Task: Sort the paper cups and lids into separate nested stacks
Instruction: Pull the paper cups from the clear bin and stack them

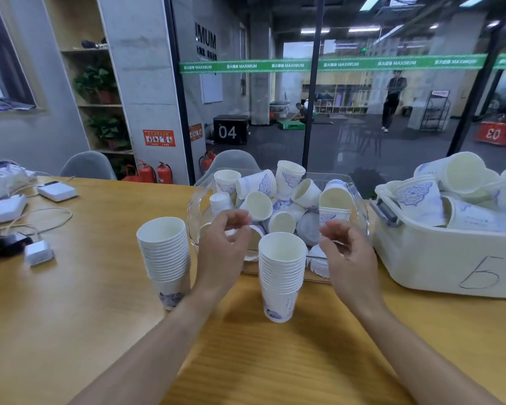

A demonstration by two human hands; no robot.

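Both hands hover over the wooden table [70, 302]: the left hand [222, 252] and right hand [348, 255] are loosely curled, holding nothing, either side of a cup stack [281, 276]. At right, a white bin [438, 258] holds jumbled cups. Behind the hands, a clear tub [360, 200] holds loose cups [287, 194] and lids [308, 229]. Left stands a second stack [165, 258].

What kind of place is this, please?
Probably a meeting room or office inside a gym. The wooden table with chairs stands beside a glass wall carrying a green MAXIMUM banner. Beyond it are numbered training boxes on a dark floor.
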